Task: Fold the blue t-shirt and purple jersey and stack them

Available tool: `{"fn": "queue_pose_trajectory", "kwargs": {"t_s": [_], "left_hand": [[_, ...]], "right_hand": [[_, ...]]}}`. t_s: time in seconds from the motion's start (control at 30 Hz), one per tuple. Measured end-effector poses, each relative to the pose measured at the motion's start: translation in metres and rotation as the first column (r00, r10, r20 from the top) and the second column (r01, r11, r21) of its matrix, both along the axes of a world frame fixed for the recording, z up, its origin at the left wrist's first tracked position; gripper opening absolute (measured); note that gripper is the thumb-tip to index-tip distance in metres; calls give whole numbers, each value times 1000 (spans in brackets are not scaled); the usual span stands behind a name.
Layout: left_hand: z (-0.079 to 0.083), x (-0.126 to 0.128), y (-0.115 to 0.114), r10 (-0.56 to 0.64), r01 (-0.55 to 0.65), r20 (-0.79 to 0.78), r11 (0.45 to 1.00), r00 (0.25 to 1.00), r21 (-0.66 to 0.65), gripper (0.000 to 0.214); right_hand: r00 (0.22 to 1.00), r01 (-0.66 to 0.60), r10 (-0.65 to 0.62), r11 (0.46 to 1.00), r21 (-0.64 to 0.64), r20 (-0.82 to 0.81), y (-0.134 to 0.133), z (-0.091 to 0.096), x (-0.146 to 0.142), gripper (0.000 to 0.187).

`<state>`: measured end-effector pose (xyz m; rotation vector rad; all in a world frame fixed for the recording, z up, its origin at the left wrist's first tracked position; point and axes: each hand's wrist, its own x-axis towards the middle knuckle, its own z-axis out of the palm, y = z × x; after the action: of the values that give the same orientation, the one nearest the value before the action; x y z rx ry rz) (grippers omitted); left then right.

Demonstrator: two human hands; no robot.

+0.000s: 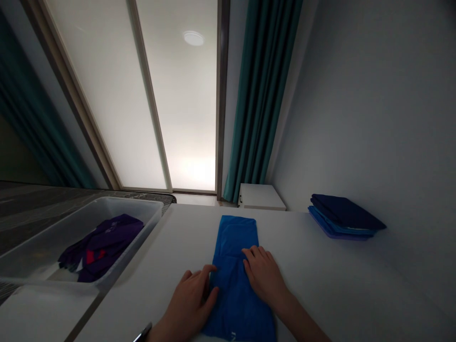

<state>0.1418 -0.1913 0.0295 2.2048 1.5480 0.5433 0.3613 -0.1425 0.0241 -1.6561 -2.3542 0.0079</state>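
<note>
A bright blue garment (235, 237), folded into a long narrow strip, lies on the white table (320, 280) and runs away from me. My left hand (190, 301) rests at its left edge, fingers curled over the cloth edge with the thumb on top. My right hand (261, 273) lies flat on the garment's right half, fingers stretched out and pressing down.
A clear plastic bin (42, 247) at the left holds a purple garment (103, 242) with a red patch. A stack of folded blue and navy clothes (344, 216) sits at the table's back right by the wall. Behind stand a small white cabinet (261, 197), teal curtains and frosted sliding doors.
</note>
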Motion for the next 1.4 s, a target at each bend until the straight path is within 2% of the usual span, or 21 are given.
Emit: {"fn": "queue_pose_trajectory", "kwargs": {"t_s": [0.17, 0.33, 0.53, 0.7, 0.9, 0.97, 1.07, 1.13, 1.2, 1.3, 1.4], "left_hand": [[-8, 0, -7, -20, 19, -33, 1000, 999, -24, 26], [-12, -2, -13, -27, 28, 8, 999, 1000, -22, 25], [-22, -5, -22, -44, 43, 35, 998, 998, 53, 22], [-19, -3, -20, -47, 47, 24, 999, 999, 25, 22], [-15, -1, -20, -35, 34, -13, 999, 999, -36, 23], [-15, -1, -20, -28, 27, -12, 999, 1000, -43, 23], [-14, -1, -20, -14, 14, -4, 999, 1000, -42, 23], [-15, -1, -21, -14, 14, 8, 1000, 1000, -28, 23], [-16, -2, -22, -22, 22, 17, 1000, 1000, -10, 22], [-17, -2, -24, -28, 28, 9, 1000, 1000, 7, 23], [-17, -2, -25, -23, 23, -11, 1000, 1000, 17, 25]], "right_hand": [[995, 51, -49, 998, -20, 82, 4, -7, -1, 31], [999, 32, -31, 996, -88, 10, 5, -11, 5, 32], [994, 110, -112, 987, -113, -14, -1, -19, 10, 35], [988, 141, -147, 983, -119, -40, -1, -23, 17, 35], [984, 123, -146, 970, -208, -99, 5, -23, 20, 38], [985, 124, -143, 975, -183, -95, 5, -21, 21, 39], [988, 137, -139, 990, -36, -63, -3, -16, 19, 39], [994, 106, -104, 993, 56, -44, -16, -12, 13, 39], [999, 14, -9, 995, 96, -51, -32, -11, 4, 41], [988, -128, 132, 990, 51, -81, -53, -17, -9, 46], [984, -148, 144, 988, -33, -102, -64, -27, -14, 52]]}}
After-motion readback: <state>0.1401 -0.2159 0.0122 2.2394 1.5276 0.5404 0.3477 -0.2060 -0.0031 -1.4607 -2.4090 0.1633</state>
